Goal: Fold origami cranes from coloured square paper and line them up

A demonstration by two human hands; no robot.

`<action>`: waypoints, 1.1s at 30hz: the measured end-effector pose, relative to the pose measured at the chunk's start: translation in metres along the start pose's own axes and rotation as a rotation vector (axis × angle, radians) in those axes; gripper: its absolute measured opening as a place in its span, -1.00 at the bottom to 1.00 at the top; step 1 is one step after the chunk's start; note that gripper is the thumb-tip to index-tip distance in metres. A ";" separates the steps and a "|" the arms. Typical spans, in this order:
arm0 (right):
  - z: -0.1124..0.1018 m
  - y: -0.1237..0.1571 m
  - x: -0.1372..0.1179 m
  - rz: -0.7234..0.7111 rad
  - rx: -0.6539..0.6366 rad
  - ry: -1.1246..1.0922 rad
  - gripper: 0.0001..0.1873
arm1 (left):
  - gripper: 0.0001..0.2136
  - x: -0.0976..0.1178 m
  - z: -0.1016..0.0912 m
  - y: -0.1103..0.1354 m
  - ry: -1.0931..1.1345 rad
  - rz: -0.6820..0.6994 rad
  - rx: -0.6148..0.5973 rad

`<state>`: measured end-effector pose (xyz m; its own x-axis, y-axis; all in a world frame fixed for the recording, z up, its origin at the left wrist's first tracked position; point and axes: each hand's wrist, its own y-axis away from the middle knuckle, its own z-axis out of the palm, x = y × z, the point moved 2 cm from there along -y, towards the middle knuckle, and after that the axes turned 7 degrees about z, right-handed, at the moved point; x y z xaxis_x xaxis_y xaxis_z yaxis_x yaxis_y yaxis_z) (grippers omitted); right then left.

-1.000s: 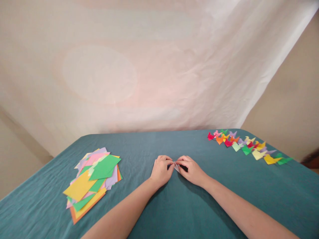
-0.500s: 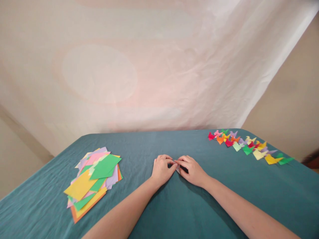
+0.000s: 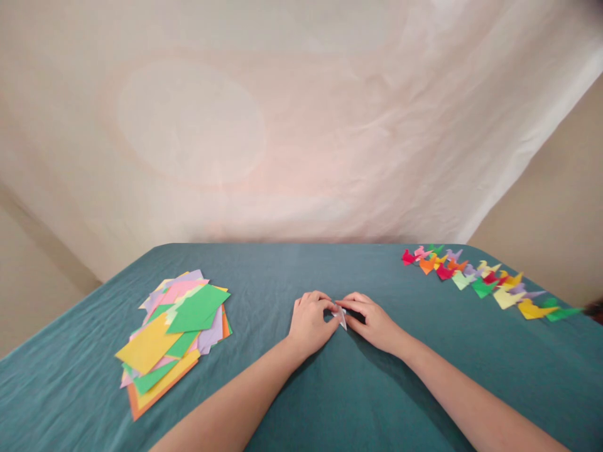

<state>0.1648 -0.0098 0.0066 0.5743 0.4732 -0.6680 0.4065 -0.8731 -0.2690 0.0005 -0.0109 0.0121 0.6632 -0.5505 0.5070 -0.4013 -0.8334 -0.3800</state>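
Between my two hands is a small piece of folded paper (image 3: pixel 342 319), pale pinkish-white, its pointed lower end showing below the fingers. My left hand (image 3: pixel 311 321) pinches its left side with thumb and forefinger. From the right, my right hand (image 3: pixel 370 321) grips the upper right part with thumb and fingertips. Both hands rest low over the cloth, and the fingers hide much of the paper's upper part.
A loose pile of coloured paper sheets (image 3: pixel 198 309) lies to the left on the teal tablecloth (image 3: pixel 282 270). Rows of small folded paper birds (image 3: pixel 484 287) stand at the far right. Behind the table hangs a pale sheet (image 3: pixel 306 138).
The view has shifted slightly. My fingers have moved a little apart, and more of the folded paper's pointed lower end shows. Both hands stay on it.
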 end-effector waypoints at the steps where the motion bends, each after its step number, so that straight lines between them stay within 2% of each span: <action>1: 0.000 0.000 0.001 0.002 -0.004 -0.004 -0.65 | -0.91 0.000 0.001 0.000 0.002 -0.009 -0.005; 19: 0.003 -0.002 0.003 0.020 -0.024 0.045 -0.64 | -0.79 0.006 0.008 0.006 -0.099 -0.022 -0.058; 28: 0.002 -0.002 0.003 0.005 -0.015 0.047 -0.63 | -0.78 0.006 0.008 0.006 -0.158 -0.048 -0.144; 33: 0.003 -0.003 0.003 -0.002 -0.008 0.055 -0.63 | -0.75 0.008 0.008 0.008 -0.226 -0.045 -0.139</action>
<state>0.1631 -0.0067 0.0032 0.6115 0.4809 -0.6283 0.4134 -0.8713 -0.2645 0.0077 -0.0217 0.0073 0.8003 -0.5008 0.3298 -0.4405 -0.8642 -0.2433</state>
